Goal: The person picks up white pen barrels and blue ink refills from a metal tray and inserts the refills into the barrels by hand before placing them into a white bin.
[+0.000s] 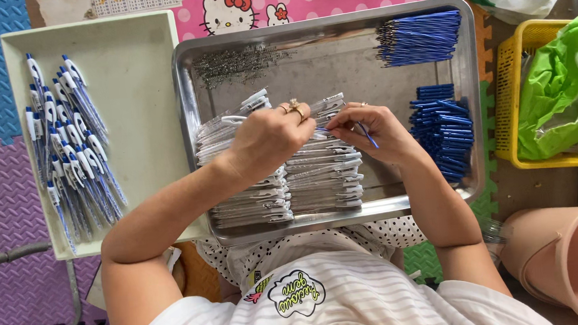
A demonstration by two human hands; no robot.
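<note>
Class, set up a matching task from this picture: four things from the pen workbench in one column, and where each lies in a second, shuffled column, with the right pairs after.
Things:
1. finished pens
2. small springs
3. blue refills
4. green bag

Places:
A. far right corner of the metal tray
B. yellow basket
C. cream tray
D. far left part of the metal tray

Pairs: 1-C, 2-D, 3-A, 4-B
</note>
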